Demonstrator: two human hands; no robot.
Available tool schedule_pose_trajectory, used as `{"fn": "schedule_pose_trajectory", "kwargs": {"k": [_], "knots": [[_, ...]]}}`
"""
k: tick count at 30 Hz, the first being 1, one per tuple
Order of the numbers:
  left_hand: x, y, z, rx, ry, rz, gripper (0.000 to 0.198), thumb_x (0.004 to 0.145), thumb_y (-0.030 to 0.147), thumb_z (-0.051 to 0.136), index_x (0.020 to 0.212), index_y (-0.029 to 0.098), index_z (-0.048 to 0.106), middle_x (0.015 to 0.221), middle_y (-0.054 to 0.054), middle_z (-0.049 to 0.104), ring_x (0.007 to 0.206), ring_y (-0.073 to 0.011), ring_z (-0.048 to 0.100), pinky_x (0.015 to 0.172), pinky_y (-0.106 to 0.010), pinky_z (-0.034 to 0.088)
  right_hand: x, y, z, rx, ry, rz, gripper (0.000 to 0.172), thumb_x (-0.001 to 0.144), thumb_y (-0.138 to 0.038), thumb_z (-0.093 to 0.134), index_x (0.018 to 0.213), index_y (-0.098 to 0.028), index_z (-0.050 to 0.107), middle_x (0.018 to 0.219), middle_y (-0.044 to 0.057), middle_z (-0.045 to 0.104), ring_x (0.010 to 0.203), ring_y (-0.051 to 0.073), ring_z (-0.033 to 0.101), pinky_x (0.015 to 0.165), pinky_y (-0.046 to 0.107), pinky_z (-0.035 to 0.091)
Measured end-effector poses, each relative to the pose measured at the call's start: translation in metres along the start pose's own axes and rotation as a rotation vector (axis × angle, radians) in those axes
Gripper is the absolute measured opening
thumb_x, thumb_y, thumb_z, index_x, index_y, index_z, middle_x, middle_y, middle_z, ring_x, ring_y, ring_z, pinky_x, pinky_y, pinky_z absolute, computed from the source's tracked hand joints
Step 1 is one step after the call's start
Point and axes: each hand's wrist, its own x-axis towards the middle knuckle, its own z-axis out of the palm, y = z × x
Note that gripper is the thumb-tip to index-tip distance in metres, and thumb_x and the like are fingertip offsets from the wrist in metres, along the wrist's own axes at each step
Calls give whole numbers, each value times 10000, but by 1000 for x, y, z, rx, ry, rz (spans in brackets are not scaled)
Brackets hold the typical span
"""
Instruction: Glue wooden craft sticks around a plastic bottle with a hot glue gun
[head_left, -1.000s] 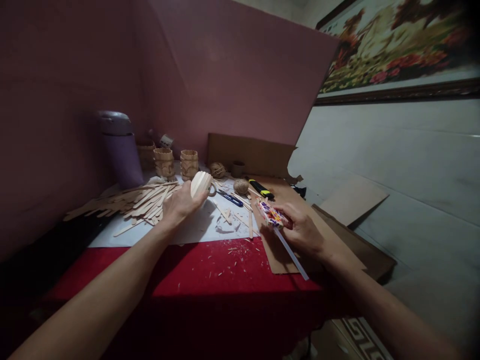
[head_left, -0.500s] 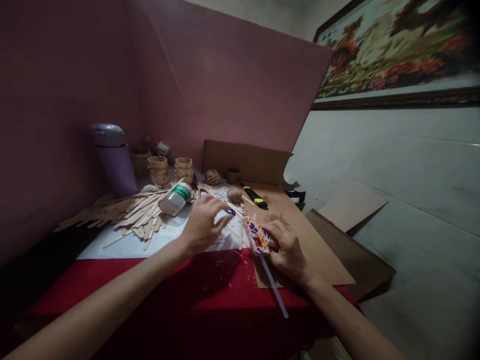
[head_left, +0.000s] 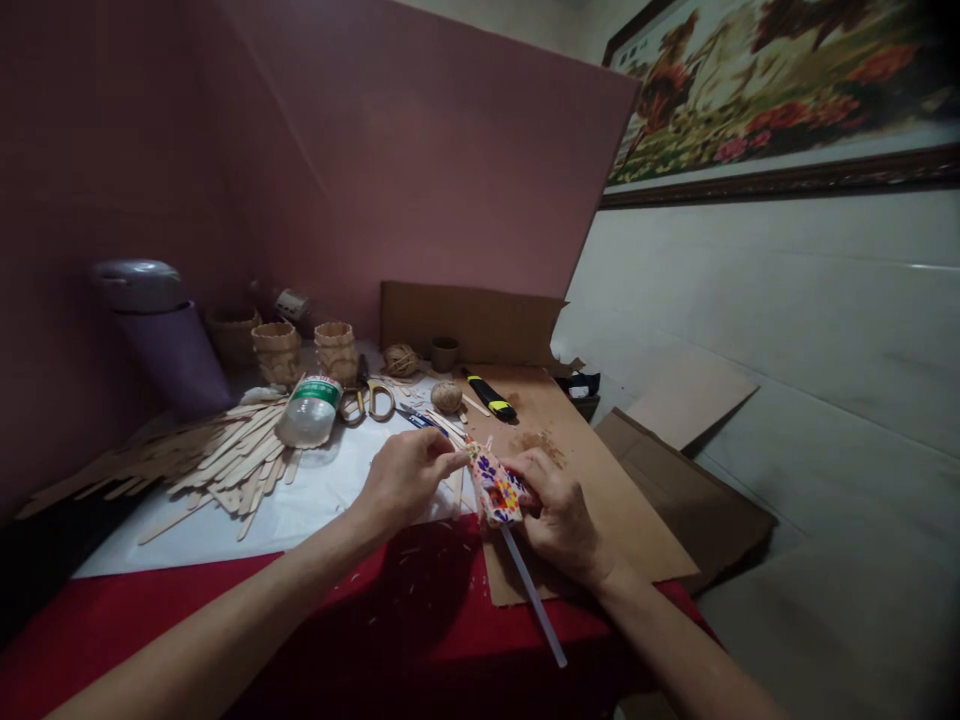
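Note:
A flower-patterned glue gun [head_left: 496, 488] is in my right hand [head_left: 561, 515], its fingers wrapped round the body. A translucent glue stick [head_left: 534, 598] sticks out of its back end toward me. My left hand [head_left: 409, 472] is closed, thumb and forefinger pinched close by the gun's front end; whatever they hold is too small to make out. Just beyond the left hand lie scissors [head_left: 369, 400] with blades hidden, and a blue-marked pen-like tool [head_left: 420, 420]. A twine ball [head_left: 447, 397] lies past the gun's tip.
Loose wooden sticks [head_left: 240, 450] and a clear bottle with a green label [head_left: 309, 410] lie at left. Behind stand wooden-stick cups [head_left: 335, 352] and a purple flask [head_left: 174, 345]. A black-yellow cutter [head_left: 490, 397] rests on the cardboard [head_left: 600, 480].
My left hand has moved in toward the gun's front end, and its fingers have come together. The view has shifted, while my right hand keeps its hold on the gun.

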Motion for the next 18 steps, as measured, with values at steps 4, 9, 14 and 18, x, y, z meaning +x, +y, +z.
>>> {"fn": "schedule_pose_trajectory", "kwargs": {"k": [4, 9, 14, 18], "knots": [[-2, -7, 2, -112, -19, 53, 153, 818, 306, 626, 763, 187, 703, 747, -67, 721, 693, -198, 621, 660, -309, 420, 0, 0, 0, -4, -20, 41, 485, 754, -51, 565, 1194, -250, 612, 977, 70, 614, 836, 220, 630, 673, 306, 525], [-7, -12, 6, 40, 32, 195, 185, 862, 322, 609, 813, 190, 730, 782, -88, 721, 737, -216, 602, 711, -346, 410, 0, -1, -2, -23, -56, 39, 525, 735, -39, 555, 1209, -258, 614, 980, 64, 610, 838, 221, 622, 694, 314, 511], [-12, -10, 10, 204, 51, 272, 180, 895, 260, 563, 835, 193, 719, 798, -73, 705, 774, -224, 589, 762, -384, 390, 1, -2, -3, -26, -78, 46, 506, 733, -43, 553, 1193, -240, 628, 960, 63, 593, 809, 215, 602, 671, 314, 483], [-11, -11, 12, 275, 118, 319, 148, 832, 164, 561, 753, 185, 684, 789, -71, 686, 787, -227, 585, 777, -391, 384, 0, -4, -4, 22, -73, 24, 444, 753, -48, 542, 1144, -232, 647, 901, 50, 577, 759, 191, 577, 625, 291, 441]]}}
